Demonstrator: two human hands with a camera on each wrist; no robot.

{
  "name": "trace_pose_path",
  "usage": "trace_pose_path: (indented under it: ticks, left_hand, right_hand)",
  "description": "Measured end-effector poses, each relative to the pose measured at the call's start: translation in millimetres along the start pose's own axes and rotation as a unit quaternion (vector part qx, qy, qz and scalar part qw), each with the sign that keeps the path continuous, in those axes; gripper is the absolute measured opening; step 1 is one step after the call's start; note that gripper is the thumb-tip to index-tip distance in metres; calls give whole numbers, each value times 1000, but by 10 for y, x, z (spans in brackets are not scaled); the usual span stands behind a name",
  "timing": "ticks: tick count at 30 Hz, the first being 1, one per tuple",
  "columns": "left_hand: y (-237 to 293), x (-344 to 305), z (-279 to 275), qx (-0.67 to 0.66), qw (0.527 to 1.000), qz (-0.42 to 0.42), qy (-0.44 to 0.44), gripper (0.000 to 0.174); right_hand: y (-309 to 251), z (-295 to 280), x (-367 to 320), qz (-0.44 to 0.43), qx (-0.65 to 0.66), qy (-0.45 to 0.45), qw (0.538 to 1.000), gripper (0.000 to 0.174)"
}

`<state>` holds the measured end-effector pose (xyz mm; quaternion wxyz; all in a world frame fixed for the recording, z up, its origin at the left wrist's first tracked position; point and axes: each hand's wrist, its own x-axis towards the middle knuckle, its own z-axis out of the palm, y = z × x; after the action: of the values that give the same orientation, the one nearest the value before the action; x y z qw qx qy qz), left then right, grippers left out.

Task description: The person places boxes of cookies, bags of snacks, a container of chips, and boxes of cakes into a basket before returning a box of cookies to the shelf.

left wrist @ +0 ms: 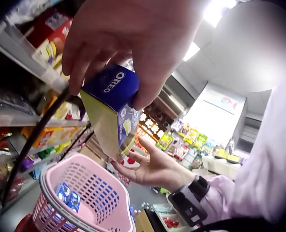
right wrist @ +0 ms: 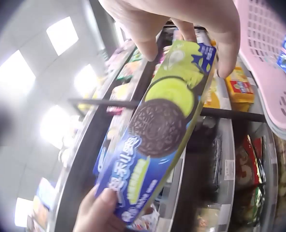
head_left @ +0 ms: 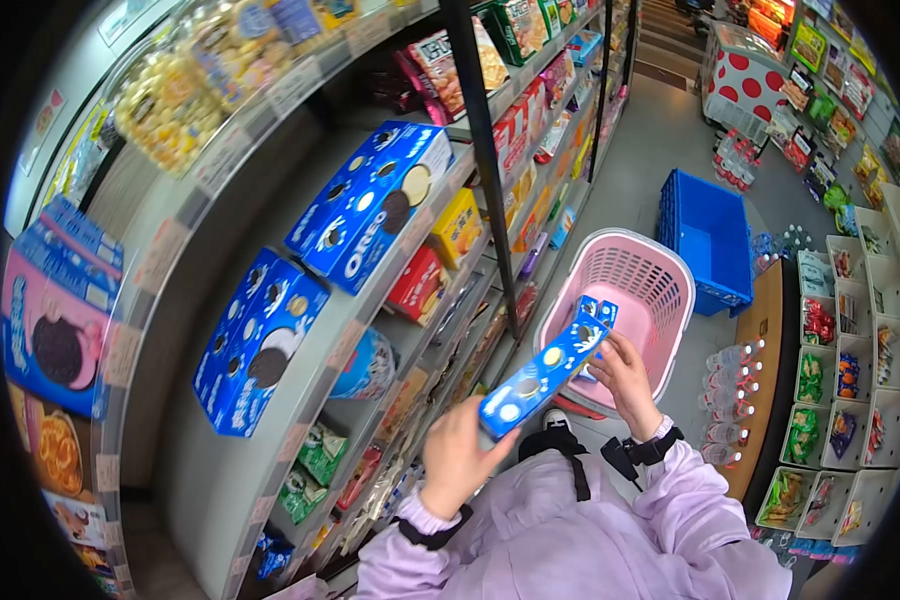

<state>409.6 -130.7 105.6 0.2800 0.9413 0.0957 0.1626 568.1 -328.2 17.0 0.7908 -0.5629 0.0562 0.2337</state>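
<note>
In the left hand (head_left: pixel 460 458), Oreo box (head_left: pixel 538 386) (tilted).

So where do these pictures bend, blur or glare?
Head view: the shelf edge bows outward, corners black. Left wrist view: ceiling light glares; a round patch upper right is smeared. Right wrist view: ceiling panels burn white, left hand looks soft.

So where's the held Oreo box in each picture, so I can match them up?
Head: Oreo box right of and below centre.
Left wrist: left of centre, under the left hand.
Right wrist: large, slanting across the middle.
Shared landmark: pink basket, right of centre in the head view, lower left in left wrist, upper right in right wrist.
</note>
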Motion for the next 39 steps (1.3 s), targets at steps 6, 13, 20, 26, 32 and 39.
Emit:
trace_pose_path:
  ticks: [6,13,20,26,32,39]
  left_hand:
    - [124,692,1249,-29,999,13,-40,53]
    - [150,823,2358,-31,985,-70,-154,60]
    - [101,824,2847,-143,918,-174,-327,66]
    - [-161,604,3312,-143,916,-121,-354,71]
    - [-31,787,2868,-163,910,-128,-359,47]
    - [-64,704,2332,-180,908,-172,-336,41]
  right_hand:
    - [379,-852,734,68,247,43,966,38]
    - [540,-1429,1170,259,158,32,952,29]
    - [758,-1792,1596,224,76,114,965,50]
    - [1178,-2140,2001,172,-26,198,965,66]
    - [1722,-2369,2289,127,-208,254,936,59]
    - [2302,-2673,2583,214,-514,218,802,70]
